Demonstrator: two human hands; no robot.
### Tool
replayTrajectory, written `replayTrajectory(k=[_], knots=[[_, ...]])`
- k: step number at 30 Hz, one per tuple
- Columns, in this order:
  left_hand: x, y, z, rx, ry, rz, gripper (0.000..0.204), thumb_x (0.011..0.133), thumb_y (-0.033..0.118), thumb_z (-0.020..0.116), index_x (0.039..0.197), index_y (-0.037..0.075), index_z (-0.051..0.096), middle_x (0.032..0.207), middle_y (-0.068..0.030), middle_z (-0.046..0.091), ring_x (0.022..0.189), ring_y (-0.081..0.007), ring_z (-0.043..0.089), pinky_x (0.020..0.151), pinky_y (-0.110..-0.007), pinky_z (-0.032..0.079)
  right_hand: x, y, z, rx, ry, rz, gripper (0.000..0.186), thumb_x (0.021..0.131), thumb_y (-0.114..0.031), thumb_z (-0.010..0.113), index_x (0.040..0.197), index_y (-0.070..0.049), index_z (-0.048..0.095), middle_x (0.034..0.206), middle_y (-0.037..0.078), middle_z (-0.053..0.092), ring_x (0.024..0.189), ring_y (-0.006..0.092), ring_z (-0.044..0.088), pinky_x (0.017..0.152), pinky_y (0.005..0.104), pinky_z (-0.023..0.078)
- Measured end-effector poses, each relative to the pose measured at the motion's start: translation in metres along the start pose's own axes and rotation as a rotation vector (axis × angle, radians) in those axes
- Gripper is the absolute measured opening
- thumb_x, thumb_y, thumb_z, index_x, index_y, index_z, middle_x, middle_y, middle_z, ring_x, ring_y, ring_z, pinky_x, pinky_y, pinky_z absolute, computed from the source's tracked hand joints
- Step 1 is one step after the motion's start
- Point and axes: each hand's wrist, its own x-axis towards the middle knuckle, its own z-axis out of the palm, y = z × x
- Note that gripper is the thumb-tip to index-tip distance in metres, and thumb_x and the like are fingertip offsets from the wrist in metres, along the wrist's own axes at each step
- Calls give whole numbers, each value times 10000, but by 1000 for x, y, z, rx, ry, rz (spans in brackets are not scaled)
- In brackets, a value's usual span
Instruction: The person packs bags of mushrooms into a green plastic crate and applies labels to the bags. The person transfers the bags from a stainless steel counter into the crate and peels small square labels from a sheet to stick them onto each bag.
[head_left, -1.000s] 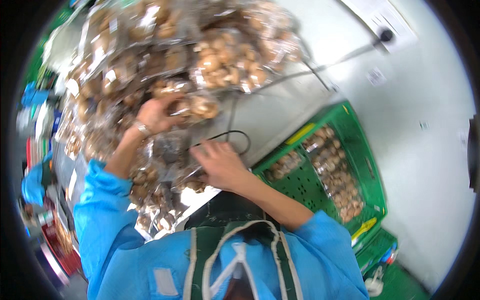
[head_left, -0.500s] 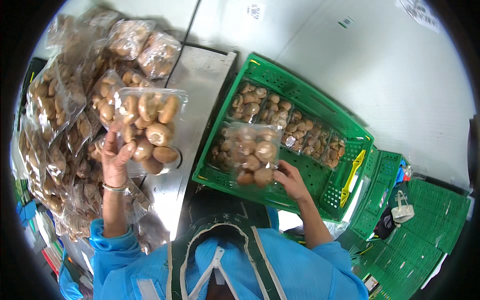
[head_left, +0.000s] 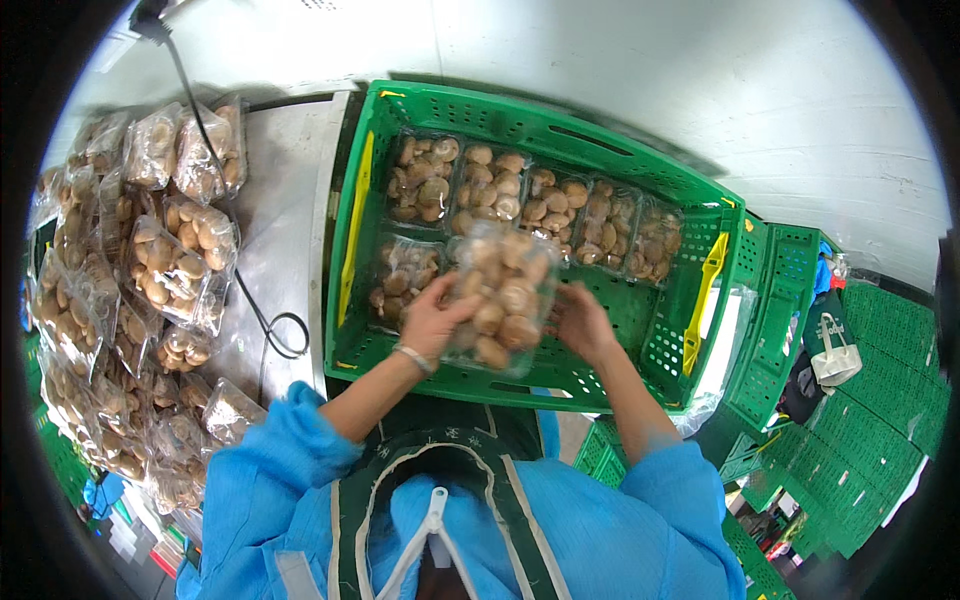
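Note:
Over the front row of a green crate (head_left: 560, 398) I hold a clear plastic pack of brown mushrooms (head_left: 510, 290), blurred by motion. My left hand (head_left: 435, 318) is closed on its left edge, thumb and fingers against the plastic. At the opposite edge, my right hand (head_left: 582, 322) has its fingers bent in against the pack, partly hidden and smeared. Whether a second pack lies directly beneath is hidden. In the crate, several mushroom packs line the far side, and another mushroom pack (head_left: 408, 272) sits at the front left.
Left of the crate, a metal table (head_left: 285, 180) carries a large heap of bagged mushrooms (head_left: 180, 260) and a black cable (head_left: 245, 285). A pale wall (head_left: 600, 50) rises behind. At the right stand more green crates (head_left: 860, 420), with a light cloth bag (head_left: 836, 362) hanging there.
My left hand has carried its mushroom pack rightward from above the table to over the crate, beside my right hand. The view has turned, so the crate appears straighter and farther left.

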Motion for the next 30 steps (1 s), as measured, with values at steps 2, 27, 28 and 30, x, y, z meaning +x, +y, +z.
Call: replayTrajectory(k=[2, 27, 28, 30], knots=[[25, -39, 32, 337, -132, 75, 662, 813, 300, 727, 1340, 22, 438, 1196, -139, 582, 1058, -241, 582, 887, -356, 477, -26, -1, 8, -101, 110, -149, 706, 923, -379, 561, 1454, -42, 242, 1381, 133, 420, 1212, 301, 466, 989, 479, 406], [-350, -64, -191, 1101, 1692, 158, 941, 612, 304, 816, 1422, 171, 355, 1481, -151, 278, 1365, -369, 251, 1092, -545, 205, 34, 168, 312, -1160, -719, -192, 469, 940, -234, 574, 1317, 5, 432, 1164, 143, 576, 1045, 218, 578, 908, 329, 454], [-360, -70, -205, 1109, 1605, -12, 980, 597, 332, 812, 1439, 208, 325, 1490, -151, 263, 1371, -366, 242, 1098, -540, 202, 63, 204, 329, -1222, -650, -138, 511, 914, -285, 609, 1306, -2, 441, 1163, 146, 579, 1060, 227, 573, 909, 340, 451], [-372, -80, -232, 1161, 1491, -10, 996, 583, 343, 809, 1442, 245, 314, 1482, -149, 276, 1358, -384, 262, 1077, -547, 248, 123, 266, 358, -1238, -575, 23, 543, 868, -344, 667, 1253, -17, 468, 1167, 140, 576, 1076, 227, 561, 915, 364, 441]])
